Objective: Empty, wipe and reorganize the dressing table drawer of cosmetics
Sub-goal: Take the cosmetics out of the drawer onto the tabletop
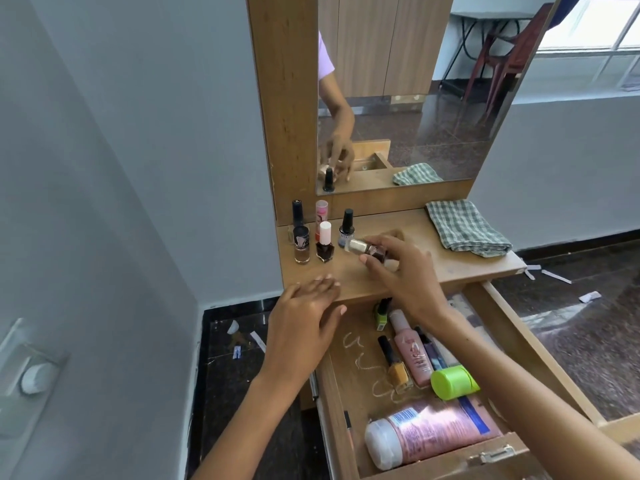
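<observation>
Head view: five upright nail polish bottles [324, 242] stand at the tabletop's [433, 268] left rear; a folded checked cloth [465, 227] lies at right. The right hand [401, 271] pinches a tilted, silver-capped bottle [367, 250] above the tabletop. The left hand [304, 317] hovers spread, fingers straight. The open drawer [540, 355] below holds tubes and bottles.

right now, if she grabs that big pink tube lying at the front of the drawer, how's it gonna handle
The big pink tube looks like soft plastic, so it would probably give under a squeeze rather than stay stiff. It is the bulkiest item in the drawer, so likely the heaviest. Lying on its side, it might roll a little if pushed, though its flattened end should limit that.
</observation>
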Available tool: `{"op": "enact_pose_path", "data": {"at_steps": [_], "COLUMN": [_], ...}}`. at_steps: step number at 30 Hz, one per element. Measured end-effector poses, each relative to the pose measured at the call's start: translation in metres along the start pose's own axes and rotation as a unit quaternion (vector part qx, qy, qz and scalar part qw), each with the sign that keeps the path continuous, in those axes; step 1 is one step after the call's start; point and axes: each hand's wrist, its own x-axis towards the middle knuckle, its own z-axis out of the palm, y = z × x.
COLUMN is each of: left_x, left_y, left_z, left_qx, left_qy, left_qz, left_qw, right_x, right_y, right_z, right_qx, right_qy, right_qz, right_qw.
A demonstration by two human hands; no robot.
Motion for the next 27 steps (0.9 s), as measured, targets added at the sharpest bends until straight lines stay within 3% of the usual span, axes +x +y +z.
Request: {"op": "enact_pose_path", "data": {"at_steps": [5,12,27], "left_x": [-0.002,-0.004,-0.008], "left_y": [0.0,-0.003,-0.003], "left_z": [0.004,0.003,0.007], "left_qx": [0.019,0.024,0.035], "left_qy": [-0.001,-0.015,-0.017], "left_qz": [0.001,0.011,0.022], "left_qw": [1.0,1.0,0.999], "right_x": [0.019,0.033,0.029], "right_y": [-0.006,-0.01,-0.005], "right_z": [-0.016,0.008,0.018], "right_qx": [-0.046,-0.025,-0.025], "right_qy": [-0.025,0.011,-0.008], "right_qz": [0.015,0.034,0.044], "right_qw": [0.999,0.999,0.999]}}
